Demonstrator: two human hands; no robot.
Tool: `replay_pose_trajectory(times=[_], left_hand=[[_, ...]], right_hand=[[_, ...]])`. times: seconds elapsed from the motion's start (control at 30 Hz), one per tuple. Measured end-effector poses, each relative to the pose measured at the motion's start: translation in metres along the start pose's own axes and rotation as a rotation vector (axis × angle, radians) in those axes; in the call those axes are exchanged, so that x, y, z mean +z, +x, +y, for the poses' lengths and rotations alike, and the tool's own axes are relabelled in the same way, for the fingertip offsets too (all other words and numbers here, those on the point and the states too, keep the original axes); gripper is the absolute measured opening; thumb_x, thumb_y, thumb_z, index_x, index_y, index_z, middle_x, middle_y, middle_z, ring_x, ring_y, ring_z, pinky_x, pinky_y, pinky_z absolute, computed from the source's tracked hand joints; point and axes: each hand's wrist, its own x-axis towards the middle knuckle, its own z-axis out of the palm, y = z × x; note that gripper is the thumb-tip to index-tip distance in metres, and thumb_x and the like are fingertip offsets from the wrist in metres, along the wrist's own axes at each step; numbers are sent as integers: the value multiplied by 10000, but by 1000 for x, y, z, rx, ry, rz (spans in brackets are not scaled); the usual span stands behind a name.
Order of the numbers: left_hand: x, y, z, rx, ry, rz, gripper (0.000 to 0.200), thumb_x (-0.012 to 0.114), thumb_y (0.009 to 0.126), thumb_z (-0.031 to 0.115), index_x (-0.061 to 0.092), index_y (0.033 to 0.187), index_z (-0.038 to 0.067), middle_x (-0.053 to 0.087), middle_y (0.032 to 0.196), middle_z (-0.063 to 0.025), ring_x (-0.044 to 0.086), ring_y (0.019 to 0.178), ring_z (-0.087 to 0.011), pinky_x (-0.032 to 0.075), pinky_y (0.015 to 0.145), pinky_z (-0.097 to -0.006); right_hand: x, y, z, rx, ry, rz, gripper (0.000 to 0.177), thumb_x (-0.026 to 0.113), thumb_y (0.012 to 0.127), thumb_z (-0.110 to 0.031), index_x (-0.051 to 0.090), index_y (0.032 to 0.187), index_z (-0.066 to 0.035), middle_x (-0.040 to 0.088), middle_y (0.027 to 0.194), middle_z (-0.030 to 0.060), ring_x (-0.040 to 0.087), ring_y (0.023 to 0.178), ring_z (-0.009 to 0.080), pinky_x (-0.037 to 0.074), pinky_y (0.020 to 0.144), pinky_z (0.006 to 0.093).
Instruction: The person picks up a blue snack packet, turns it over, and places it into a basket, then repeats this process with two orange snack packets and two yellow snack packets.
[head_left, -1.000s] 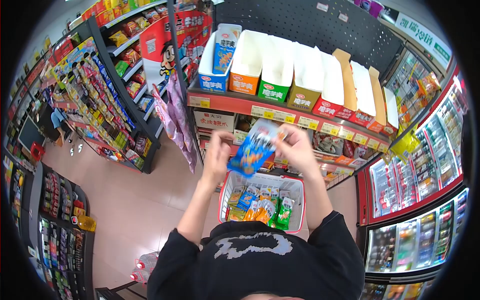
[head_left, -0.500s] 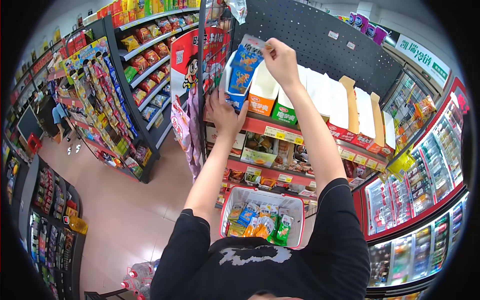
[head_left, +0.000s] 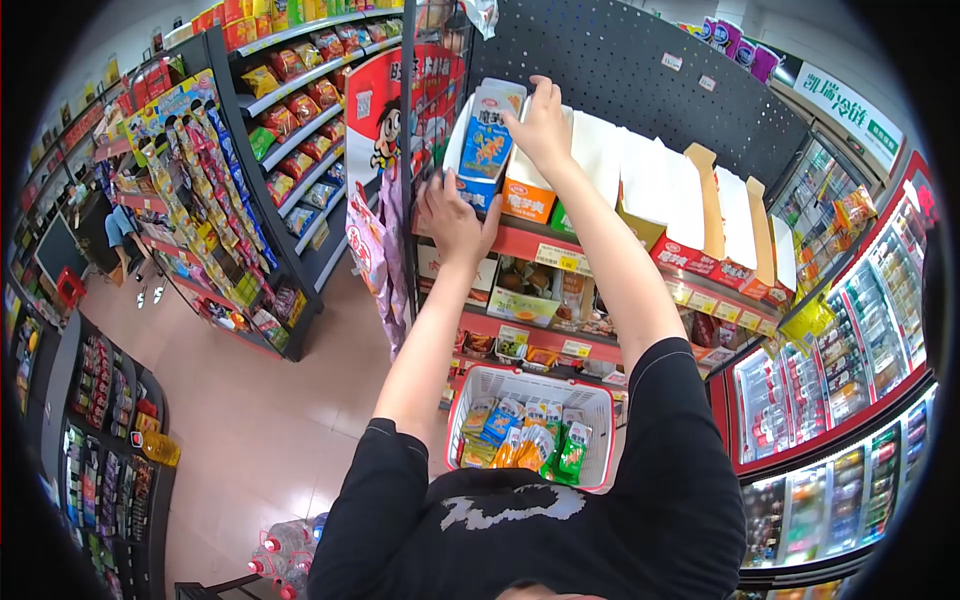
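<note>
My left hand [head_left: 455, 224] spread wide against blue box [head_left: 476, 194], 12 o'clock; my right hand [head_left: 543, 130] at blue pouch [head_left: 488, 143], cannot tell grip; uneven push could tip box

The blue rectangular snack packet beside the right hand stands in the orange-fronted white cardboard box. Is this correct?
The box is wrong: in the head view, the blue rectangular snack packet beside the right hand stands in the blue-fronted white cardboard box.

Both hands [head_left: 456, 222] are at a box [head_left: 476, 191] of blue packets [head_left: 487, 148].
</note>
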Motion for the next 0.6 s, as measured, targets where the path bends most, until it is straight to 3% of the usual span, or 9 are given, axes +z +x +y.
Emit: replay_pose_trajectory(times=[0.07, 0.13, 0.2, 0.23, 0.3, 0.37, 0.43, 0.5, 0.6], left_hand=[[1, -2, -3, 24, -12, -4, 701, 640, 741, 299, 245, 1225, -19, 414, 1129, -248, 386, 1055, -391, 256, 943, -523], [0, -11, -9, 19, -63, -37, 722, 637, 749, 291, 223, 1262, -2, 328, 1232, -242, 321, 1148, -400, 203, 993, -533], [-8, -28, -12, 0, -138, -75, 707, 634, 765, 267, 219, 1280, 17, 193, 1334, -227, 200, 1241, -410, 153, 1026, -530], [-18, -42, -14, 2, -152, -104, 686, 634, 768, 241, 230, 1279, 23, 193, 1335, -219, 197, 1231, -413, 165, 1022, -523], [-38, -91, -16, -19, -235, -116, 663, 636, 762, 223, 253, 1270, 38, 214, 1322, -205, 221, 1213, -403, 183, 1014, -516], [-61, -160, -20, -71, -216, -216, 607, 629, 759, 201, 291, 1239, 46, 241, 1297, -201, 249, 1198, -386, 224, 990, -502], [-85, -228, -12, -280, -307, -352, 600, 622, 755, 191, 301, 1237, 36, 241, 1297, -214, 254, 1199, -391, 226, 992, -492], [-112, -294, -3, -505, -217, -623, 613, 619, 751, 184, 298, 1240, 1, 224, 1314, -231, 238, 1219, -399, 209, 1007, -482], [-157, -388, 19, -727, 106, -1241, 604, 602, 762, 245, 331, 1278, 88, 121, 1374, -228, 144, 1276, -406, 142, 1039, -507]], right_hand=[[-12, -14, 1, -2, 130, 7, 565, 690, 676, -133, 396, 1149, -40, 466, 1020, 135, 558, 880, 259, 470, 707, 347], [-37, -35, -8, -12, 320, -23, 561, 671, 692, -114, 397, 1177, -48, 457, 1022, 109, 527, 824, 227, 458, 683, 321], [-63, -62, -9, -190, 457, 28, 508, 641, 707, -38, 428, 1167, -45, 477, 989, 99, 507, 774, 190, 447, 671, 288], [-76, -78, -5, -271, 501, 43, 483, 627, 712, -8, 441, 1157, -41, 492, 966, 97, 508, 771, 180, 445, 671, 280], [-101, -124, 9, -234, 473, 57, 421, 604, 718, 30, 476, 1116, -25, 526, 920, 92, 523, 761, 162, 440, 679, 265], [-116, -183, 15, 4, 611, 98, 317, 549, 766, 40, 502, 1073, -18, 552, 927, 88, 542, 748, 142, 441, 705, 253], [-121, -262, 26, 363, 736, 35, 216, 503, 833, -20, 504, 1048, -1, 560, 898, 82, 542, 775, 130, 440, 708, 253], [-121, -344, 38, 624, 552, -224, 172, 494, 857, -66, 522, 1015, -5, 568, 889, 82, 546, 778, 132, 443, 715, 262], [-118, -476, 61, 841, 394, -633, 140, 534, 820, -83, 579, 927, -4, 603, 832, 124, 600, 737, 213, 468, 671, 299]])
